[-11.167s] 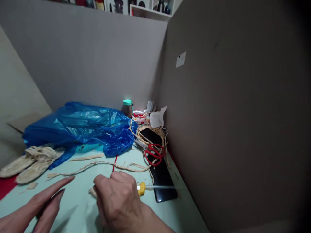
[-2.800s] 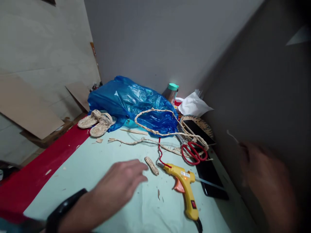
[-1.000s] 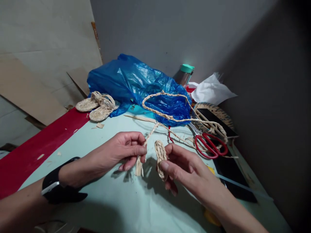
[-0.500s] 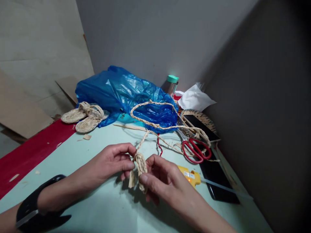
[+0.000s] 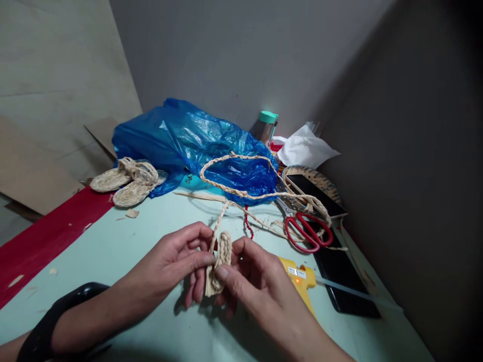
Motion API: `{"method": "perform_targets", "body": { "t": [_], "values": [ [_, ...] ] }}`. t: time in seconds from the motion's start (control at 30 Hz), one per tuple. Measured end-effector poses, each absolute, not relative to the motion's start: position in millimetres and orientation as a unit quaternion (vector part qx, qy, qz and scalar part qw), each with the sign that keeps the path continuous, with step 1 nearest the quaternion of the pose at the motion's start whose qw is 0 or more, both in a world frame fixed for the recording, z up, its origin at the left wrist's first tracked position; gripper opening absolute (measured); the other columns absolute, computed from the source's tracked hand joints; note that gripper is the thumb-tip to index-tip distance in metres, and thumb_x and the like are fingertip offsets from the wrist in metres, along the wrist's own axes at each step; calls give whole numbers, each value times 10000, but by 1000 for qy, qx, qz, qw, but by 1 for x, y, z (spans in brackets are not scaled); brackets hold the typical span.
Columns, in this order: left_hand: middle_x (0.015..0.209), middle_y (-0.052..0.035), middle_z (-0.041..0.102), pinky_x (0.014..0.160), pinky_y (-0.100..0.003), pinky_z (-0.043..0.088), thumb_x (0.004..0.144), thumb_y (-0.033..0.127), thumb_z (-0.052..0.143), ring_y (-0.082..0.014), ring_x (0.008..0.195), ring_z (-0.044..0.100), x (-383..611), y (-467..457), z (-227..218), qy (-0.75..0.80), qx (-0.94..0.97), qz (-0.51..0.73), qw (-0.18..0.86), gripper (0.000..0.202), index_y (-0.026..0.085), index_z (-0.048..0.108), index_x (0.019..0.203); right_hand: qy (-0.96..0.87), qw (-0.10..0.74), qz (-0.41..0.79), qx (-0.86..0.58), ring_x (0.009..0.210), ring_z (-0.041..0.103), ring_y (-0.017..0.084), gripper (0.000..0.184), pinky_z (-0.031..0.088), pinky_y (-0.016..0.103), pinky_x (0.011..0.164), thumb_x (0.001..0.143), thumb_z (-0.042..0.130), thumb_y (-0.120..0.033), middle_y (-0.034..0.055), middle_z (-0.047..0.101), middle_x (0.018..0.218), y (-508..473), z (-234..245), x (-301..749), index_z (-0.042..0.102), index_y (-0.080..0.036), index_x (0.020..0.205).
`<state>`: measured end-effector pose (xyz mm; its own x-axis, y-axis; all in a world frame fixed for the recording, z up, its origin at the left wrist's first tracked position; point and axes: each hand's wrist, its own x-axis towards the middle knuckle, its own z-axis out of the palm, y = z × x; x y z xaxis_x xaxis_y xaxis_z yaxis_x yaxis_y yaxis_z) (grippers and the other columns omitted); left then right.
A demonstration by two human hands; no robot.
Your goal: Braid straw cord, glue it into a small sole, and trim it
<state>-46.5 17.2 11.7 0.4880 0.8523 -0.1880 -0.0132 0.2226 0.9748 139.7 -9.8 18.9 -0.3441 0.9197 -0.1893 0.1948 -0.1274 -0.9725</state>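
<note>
Between my two hands is a small flat coil of braided straw cord, shaped like a narrow loop with a rounded top. My right hand is closed on the coil, its thumb pressed over the lower front. Thumb and forefinger of my left hand pinch the braid beside the coil's left edge. From that pinch the straw braid runs up and back to a long length lying over the blue bag. A frayed flat straw end hangs at the coil's lower left. My fingertips behind the coil are partly hidden.
Finished straw slippers lie at the left by a blue plastic bag. Red-handled scissors, a yellow glue gun with a clear stick, and a black phone lie right. Behind stand a green-lidded bottle and woven basket.
The coil has turned to show more of its broad face and stands more upright. My left fingers have come closer against it. The view has shifted slightly.
</note>
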Motion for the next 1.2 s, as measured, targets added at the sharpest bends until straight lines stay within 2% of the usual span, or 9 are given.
{"method": "perform_targets", "body": {
  "t": [0.17,0.37,0.53,0.67,0.87,1.03,1.2],
  "values": [
    [559,15,661,436,-187,508,922,337,633,-118,444,616,-46,15,11,378,526,321,691,171,175,592,953,-562,315,607,-465,617,663,156,253,489,254,593,917,626,-441,-15,655,660,-12,20,138,506,-226,860],
    [723,-19,727,542,-208,569,923,288,655,-121,571,667,-51,15,10,354,518,321,710,154,168,642,1020,-561,329,598,-468,635,648,147,303,509,258,620,896,652,-482,1,662,687,-12,25,140,522,-217,828],
    [630,7,703,469,-174,548,818,220,763,-107,502,646,-50,16,12,361,477,340,725,170,160,660,938,-523,327,659,-430,636,636,138,247,523,264,617,914,636,-408,11,677,743,-12,26,139,508,-214,833],
    [564,20,688,381,-175,514,735,185,806,-120,420,630,-49,17,14,392,446,348,726,212,157,658,884,-513,334,665,-427,626,637,138,245,534,272,624,905,664,-412,1,680,734,-14,22,138,524,-217,854],
    [527,-3,704,395,-168,522,725,145,761,-115,412,630,-47,18,16,404,462,330,717,62,143,710,760,-530,340,665,-401,699,660,149,196,546,291,668,956,609,-362,7,690,791,-17,18,140,508,-219,867],
    [485,10,687,402,-166,523,710,121,758,-106,401,616,-47,19,14,412,455,338,714,41,154,734,713,-531,344,669,-390,695,648,132,219,536,279,671,958,611,-356,23,705,840,-18,16,139,486,-214,849],
    [488,-32,698,400,-183,517,689,159,765,-118,400,607,-47,19,16,424,455,327,712,31,130,755,693,-576,345,613,-417,719,654,146,236,513,285,694,966,600,-392,3,663,781,-17,12,140,488,-220,851]
  ]
}}
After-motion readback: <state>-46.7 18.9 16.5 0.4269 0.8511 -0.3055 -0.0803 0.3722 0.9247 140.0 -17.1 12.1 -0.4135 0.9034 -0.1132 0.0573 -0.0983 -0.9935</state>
